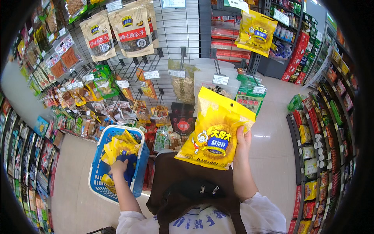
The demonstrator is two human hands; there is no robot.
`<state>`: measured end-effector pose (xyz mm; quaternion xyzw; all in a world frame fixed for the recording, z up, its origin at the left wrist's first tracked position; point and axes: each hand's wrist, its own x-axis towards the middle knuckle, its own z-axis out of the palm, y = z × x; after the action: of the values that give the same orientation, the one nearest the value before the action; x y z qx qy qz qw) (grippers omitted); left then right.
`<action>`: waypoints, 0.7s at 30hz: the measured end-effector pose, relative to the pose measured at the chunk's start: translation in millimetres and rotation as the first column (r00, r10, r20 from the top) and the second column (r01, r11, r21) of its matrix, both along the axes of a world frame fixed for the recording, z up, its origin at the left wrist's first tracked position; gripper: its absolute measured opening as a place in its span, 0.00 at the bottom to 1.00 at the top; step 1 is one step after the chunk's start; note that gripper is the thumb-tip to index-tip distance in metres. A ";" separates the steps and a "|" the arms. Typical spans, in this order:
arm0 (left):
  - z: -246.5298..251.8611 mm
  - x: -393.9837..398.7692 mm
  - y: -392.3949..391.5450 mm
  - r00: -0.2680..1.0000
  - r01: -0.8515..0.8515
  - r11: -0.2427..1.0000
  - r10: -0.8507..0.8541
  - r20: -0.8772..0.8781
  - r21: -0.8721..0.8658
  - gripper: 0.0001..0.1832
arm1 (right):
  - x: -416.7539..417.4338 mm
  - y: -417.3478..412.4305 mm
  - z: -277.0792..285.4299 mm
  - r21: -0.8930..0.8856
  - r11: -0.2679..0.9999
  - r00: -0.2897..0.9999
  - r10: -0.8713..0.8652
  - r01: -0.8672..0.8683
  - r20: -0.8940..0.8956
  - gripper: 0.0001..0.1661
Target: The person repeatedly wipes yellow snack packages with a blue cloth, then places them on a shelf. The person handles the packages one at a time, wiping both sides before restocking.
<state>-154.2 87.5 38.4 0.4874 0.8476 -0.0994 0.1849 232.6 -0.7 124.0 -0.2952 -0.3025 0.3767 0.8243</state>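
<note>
My right hand (243, 140) grips the right edge of a yellow plastic bag of sunflower seeds (216, 131), holding it upright with its printed front toward me. To the left, my left hand (119, 167) is closed on a dark blue cloth-like item (130, 169) inside a blue plastic shopping basket (143, 166) with a white rim. Several similar yellow bags (121, 146) lie in the basket around that hand. Whether the left hand also holds part of the basket is hidden. A dark brown bag (190, 178) hangs against my front, below the held packet.
Ahead, a wire rack (172, 32) carries hanging snack pouches (133, 32) on hooks with price tags. Another yellow seed bag (257, 33) hangs at upper right. Stocked shelves (312, 158) line the right side and more shelves (26, 172) the left. Pale tiled floor (268, 122) runs between them.
</note>
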 end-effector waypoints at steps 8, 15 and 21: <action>109.1 182.4 -29.9 -0.236 0.229 0.622 -0.711 0.663 0.749 0.30 | -6.9 6.4 11.5 0.039 0.996 0.993 0.071 -0.075 0.092 0.22; 160.2 276.7 58.4 -0.167 -0.057 0.380 -0.915 0.366 0.923 0.30 | 39.8 64.5 85.0 0.059 0.998 0.859 -0.063 0.038 0.509 0.27; 201.6 339.1 128.6 -0.240 -0.184 0.361 -0.918 0.314 0.914 0.24 | 80.4 131.3 112.3 0.285 0.928 0.758 -0.361 0.238 0.543 0.24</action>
<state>184.9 216.1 240.0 0.7037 0.1159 0.5558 0.4272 313.0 130.6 236.3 -0.3578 -0.5263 0.0974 0.7652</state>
